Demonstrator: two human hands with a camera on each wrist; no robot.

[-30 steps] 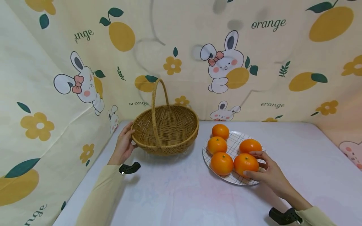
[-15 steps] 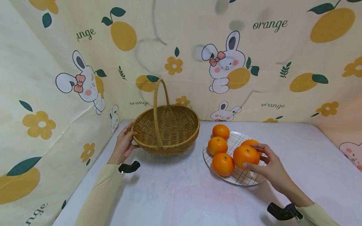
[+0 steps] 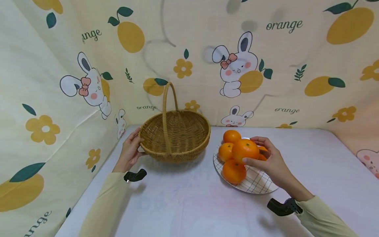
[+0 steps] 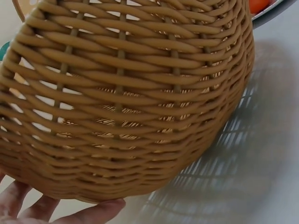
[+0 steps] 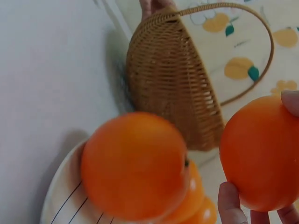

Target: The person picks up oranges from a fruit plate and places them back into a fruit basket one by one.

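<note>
My right hand [image 3: 270,161] holds an orange [image 3: 245,150] above a round white plate [image 3: 260,184] with a thin grid pattern. In the right wrist view the held orange [image 5: 261,154] sits between thumb and fingers. Several other oranges lie on the plate, among them a near one [image 3: 234,171] and a back one [image 3: 232,136]; one behind my fingers is partly hidden. My left hand [image 3: 130,149] grips the left rim of a tan wicker basket [image 3: 189,131] with a tall arched handle. The left wrist view shows the woven basket side [image 4: 121,102] with fingertips against it.
A white tabletop [image 3: 177,204] lies under everything. A printed cloth backdrop [image 3: 195,39] with rabbits and oranges rises at the back and both sides. The basket handle [image 3: 165,118] arches high over the basket opening.
My right hand has lifted one orange off the plate and carried it up and to the left, over the other oranges. My left hand stays at the basket rim.
</note>
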